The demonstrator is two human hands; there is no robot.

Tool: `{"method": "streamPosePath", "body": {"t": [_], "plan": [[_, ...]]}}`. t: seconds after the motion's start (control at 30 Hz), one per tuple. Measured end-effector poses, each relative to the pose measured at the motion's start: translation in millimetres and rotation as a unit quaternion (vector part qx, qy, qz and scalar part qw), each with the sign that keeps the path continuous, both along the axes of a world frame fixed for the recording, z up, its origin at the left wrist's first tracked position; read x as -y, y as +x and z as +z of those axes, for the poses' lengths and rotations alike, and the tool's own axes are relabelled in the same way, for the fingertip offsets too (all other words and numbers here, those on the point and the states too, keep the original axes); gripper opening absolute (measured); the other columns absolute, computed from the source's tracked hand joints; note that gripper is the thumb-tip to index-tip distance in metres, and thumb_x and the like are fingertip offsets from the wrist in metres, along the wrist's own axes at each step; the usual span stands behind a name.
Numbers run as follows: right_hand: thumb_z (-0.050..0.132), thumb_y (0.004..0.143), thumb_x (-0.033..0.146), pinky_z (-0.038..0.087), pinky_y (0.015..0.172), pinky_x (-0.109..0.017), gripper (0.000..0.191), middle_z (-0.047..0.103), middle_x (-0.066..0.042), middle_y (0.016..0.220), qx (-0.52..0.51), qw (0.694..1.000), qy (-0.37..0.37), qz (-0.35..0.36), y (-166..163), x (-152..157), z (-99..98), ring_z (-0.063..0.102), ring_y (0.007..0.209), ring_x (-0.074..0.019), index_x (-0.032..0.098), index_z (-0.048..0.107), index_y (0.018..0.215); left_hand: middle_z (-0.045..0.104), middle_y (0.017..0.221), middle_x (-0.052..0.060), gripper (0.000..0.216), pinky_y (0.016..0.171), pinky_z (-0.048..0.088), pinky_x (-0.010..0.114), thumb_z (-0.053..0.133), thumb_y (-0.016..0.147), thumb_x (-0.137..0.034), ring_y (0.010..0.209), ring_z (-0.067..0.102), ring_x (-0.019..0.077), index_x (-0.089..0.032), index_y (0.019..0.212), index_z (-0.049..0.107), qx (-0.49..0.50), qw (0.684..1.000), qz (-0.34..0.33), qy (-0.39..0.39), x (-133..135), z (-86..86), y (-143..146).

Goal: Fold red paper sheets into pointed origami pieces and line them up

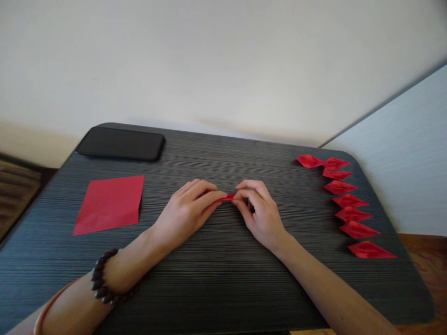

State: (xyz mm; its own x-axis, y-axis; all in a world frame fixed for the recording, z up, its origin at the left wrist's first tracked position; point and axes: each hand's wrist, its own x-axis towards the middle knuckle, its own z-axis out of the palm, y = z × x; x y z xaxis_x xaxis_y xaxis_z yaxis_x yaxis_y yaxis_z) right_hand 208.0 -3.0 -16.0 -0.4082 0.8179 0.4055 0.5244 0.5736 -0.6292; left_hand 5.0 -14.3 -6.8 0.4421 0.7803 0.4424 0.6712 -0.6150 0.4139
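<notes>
A small folded red paper piece [227,197] lies at the middle of the dark table [216,279], pinched from both sides. My left hand [190,209] presses its left end with closed fingers. My right hand [257,209] grips its right end between thumb and fingers. Most of the piece is hidden under my fingers. A beaded bracelet [104,279] is on my left wrist.
A stack of flat red paper squares [110,204] lies to the left. A black phone [121,144] rests at the back left corner. Several folded red pieces [349,201] line the right edge. A pale wall stands behind the table.
</notes>
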Motion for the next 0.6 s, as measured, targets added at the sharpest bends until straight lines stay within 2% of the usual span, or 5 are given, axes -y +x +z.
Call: {"method": "streamPosePath", "body": {"t": [0.23,0.6], "plan": [[0.05,0.09,0.014,0.053,0.073,-0.027,0.009,0.054,-0.005,0.106,0.004,1.0,0.011,-0.01,3.1,-3.6,0.7,0.058,0.089,-0.0134,0.021,0.056,0.093,0.057,0.108,0.006,0.039,0.089,0.047,0.029,0.045,0.086,0.001,0.099,0.055,0.0162,-0.018,0.118,0.057,-0.006,0.999,-0.021,-0.045,3.1,-2.1,-7.7],[0.05,0.091,0.016,0.053,0.072,-0.026,0.007,0.055,-0.005,0.107,0.021,0.999,0.015,0.024,0.0,-1.6,0.9,0.06,0.084,-0.0116,0.02,0.055,0.094,0.058,0.104,0.006,0.03,0.084,0.05,0.029,0.051,0.087,-0.008,0.094,0.057,0.0157,-0.018,0.114,0.057,-0.012,0.999,-0.035,-0.015,3.4,-0.9,-1.4]]}}
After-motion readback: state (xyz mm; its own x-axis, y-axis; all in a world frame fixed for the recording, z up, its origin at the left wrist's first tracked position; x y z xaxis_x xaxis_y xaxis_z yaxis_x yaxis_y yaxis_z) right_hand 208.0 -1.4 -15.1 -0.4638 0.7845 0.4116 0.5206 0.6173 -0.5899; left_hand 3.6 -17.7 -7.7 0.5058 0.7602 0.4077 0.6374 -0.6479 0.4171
